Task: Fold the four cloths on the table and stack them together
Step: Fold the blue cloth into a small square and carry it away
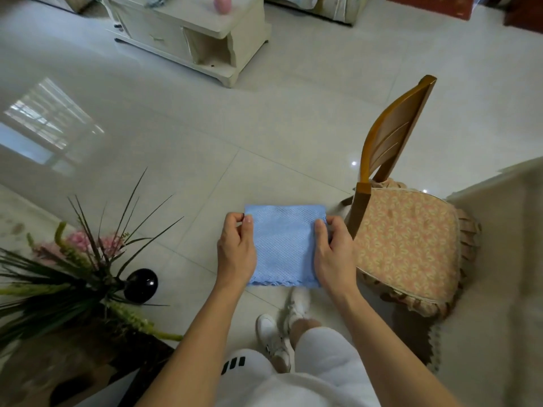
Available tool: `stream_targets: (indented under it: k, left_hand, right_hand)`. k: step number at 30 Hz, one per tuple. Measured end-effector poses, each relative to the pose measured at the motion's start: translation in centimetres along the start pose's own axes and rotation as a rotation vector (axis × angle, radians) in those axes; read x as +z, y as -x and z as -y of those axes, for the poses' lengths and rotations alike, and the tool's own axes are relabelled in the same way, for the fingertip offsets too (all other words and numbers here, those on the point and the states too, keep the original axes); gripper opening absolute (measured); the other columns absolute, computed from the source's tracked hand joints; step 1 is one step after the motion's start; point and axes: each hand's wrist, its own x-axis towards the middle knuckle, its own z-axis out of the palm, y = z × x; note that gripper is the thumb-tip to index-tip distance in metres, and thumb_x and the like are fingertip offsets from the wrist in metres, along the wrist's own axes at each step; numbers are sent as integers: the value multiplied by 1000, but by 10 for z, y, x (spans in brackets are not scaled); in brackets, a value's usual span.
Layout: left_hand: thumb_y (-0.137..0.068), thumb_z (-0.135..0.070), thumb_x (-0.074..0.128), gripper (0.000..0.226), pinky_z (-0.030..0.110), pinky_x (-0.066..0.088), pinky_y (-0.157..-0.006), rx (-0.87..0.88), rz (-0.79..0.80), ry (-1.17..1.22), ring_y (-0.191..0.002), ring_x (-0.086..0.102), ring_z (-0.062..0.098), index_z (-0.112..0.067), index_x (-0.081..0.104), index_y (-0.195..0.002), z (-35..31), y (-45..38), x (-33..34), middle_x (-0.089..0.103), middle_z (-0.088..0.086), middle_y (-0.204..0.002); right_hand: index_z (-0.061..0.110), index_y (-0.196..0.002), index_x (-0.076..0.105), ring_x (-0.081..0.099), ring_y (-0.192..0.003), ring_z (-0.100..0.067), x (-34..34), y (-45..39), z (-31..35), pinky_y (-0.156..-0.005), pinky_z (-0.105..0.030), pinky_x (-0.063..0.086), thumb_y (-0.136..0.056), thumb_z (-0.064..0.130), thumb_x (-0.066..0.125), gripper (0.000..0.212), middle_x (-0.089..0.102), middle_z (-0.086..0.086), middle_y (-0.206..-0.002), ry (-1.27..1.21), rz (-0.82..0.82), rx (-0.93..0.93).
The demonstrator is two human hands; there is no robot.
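The blue cloth [283, 245] hangs in the air left of the chair [402, 230], above the floor. The left hand [236, 248] pinches its left edge, the right hand [333, 251] its right edge. The hands hide both side edges; no other cloths show.
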Motion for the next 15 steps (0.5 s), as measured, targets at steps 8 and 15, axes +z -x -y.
stream_targets:
  k: [8, 15]
  left_hand:
    - [-105, -35, 41, 23, 20, 29, -46, 31, 12, -7, -47, 35, 7, -15, 48, -97, -15, -70, 6, 39, -6, -60]
    - [-104, -35, 43, 22, 32, 31, -54, 33, 31, -40, -49, 34, 10, -17, 48, -93, -51, -174, 33, 38, -10, -53]
  right_hand:
    - [19, -99, 56, 58, -78, -3, 26, -62, 22, -65, -23, 44, -105, 33, 45, 19, 59, 13, -85, -25, 8, 58]
    - [20, -96, 54, 58, -74, -7, 51, -162, 38, -64, -32, 44, -105, 33, 45, 18, 61, 6, -80, -35, -40, 88]
